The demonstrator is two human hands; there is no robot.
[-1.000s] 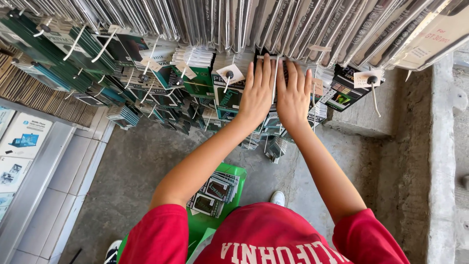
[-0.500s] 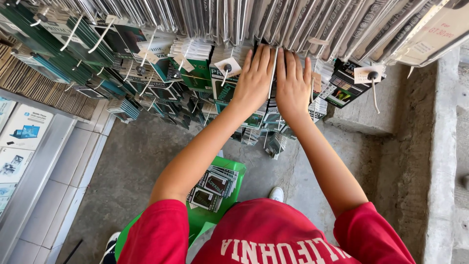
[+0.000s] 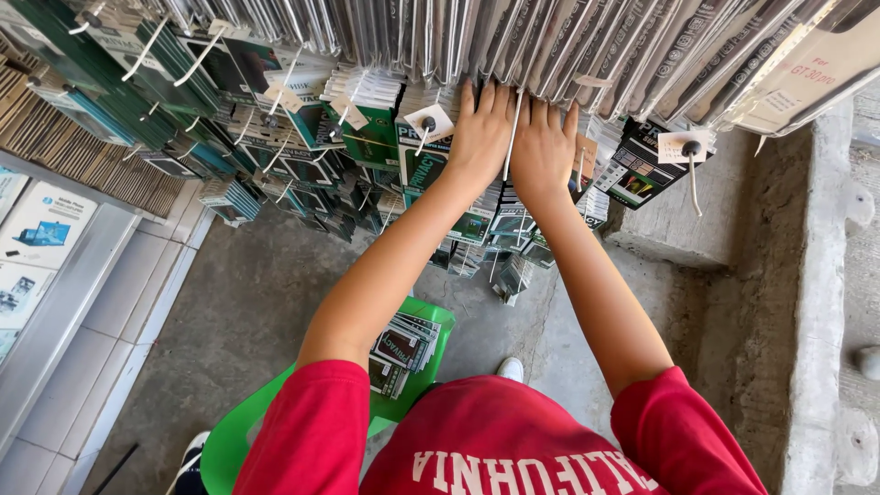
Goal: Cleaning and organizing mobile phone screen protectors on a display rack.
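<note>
My left hand and my right hand lie flat, fingers together, on a row of hanging green and black flat packets. A white metal peg sticks out between the two hands. The fingertips reach under a dense row of silver-grey packets hung above. Neither hand grips anything that I can see. My red sleeves show at the bottom of the view.
More packets hang on white hooks to the left. A green plastic chair below me carries a stack of packets. A black packet on a hook hangs at right, beside a concrete ledge. A display case stands at left.
Both hands have slid further up the rack, so the fingertips now reach under the silver packets. The view has shifted slightly down and closer.
</note>
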